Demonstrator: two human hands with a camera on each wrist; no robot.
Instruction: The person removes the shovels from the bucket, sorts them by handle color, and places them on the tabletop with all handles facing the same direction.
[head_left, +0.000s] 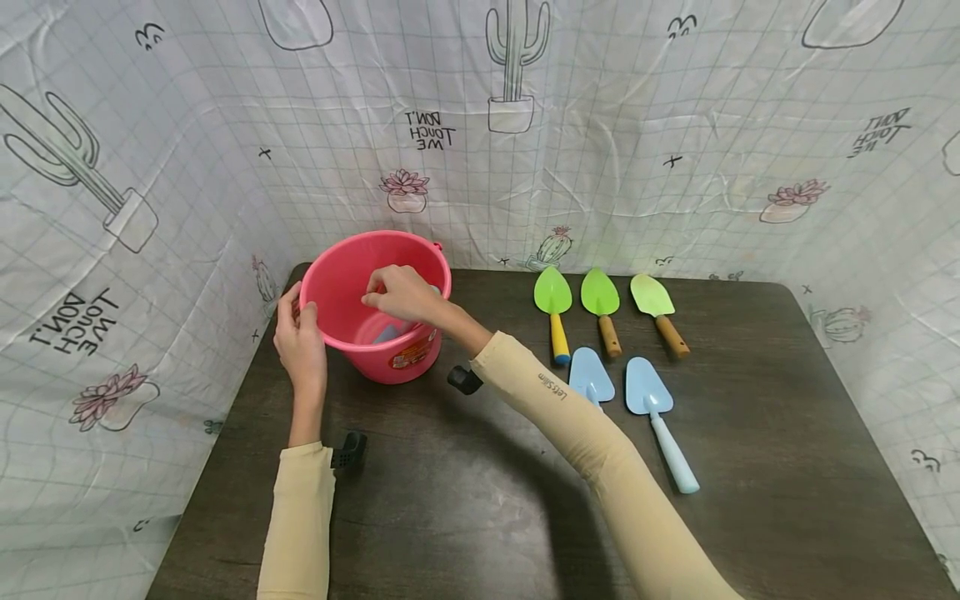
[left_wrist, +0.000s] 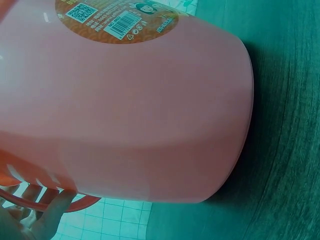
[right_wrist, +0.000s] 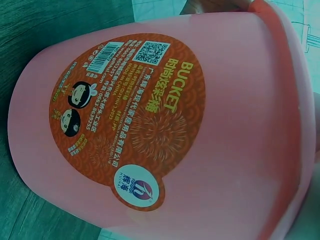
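Observation:
A pink bucket (head_left: 358,354) stands at the back left of the table, its label (right_wrist: 130,115) facing the right wrist camera. My left hand (head_left: 302,337) grips the bucket's left rim, thumb toward me and fingers round the far side. Over the bucket's mouth, my right hand (head_left: 405,293) reaches in from the right with bent fingers. I cannot tell whether they hold anything. Below that hand, a pale grey-blue piece (head_left: 387,333) shows inside the bucket, partly hidden by the wall and the hand.
Right of the bucket lie a green trowel with a yellow handle (head_left: 552,292), two green trowels with wooden handles (head_left: 600,293) (head_left: 652,296), and two light blue trowels (head_left: 649,387) (head_left: 591,372). My right sleeve covers one blue handle. A printed cloth (head_left: 480,192) hangs behind the table.

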